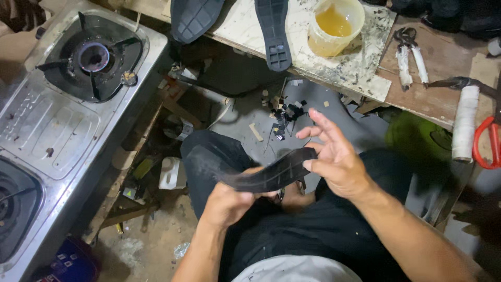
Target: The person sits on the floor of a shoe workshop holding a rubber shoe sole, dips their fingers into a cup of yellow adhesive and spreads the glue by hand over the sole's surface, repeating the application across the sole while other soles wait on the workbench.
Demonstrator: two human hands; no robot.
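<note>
Both hands meet over the person's lap: the left hand (225,202) grips one end of a black rubber sole (271,173) from below, while the right hand (336,159), fingers spread wide, touches its other end with the thumb. Two more soles (273,31) and a tub of yellow glue (334,26) sit at the workbench (365,62) edge beyond, a gas stove (68,104) to the left.
</note>
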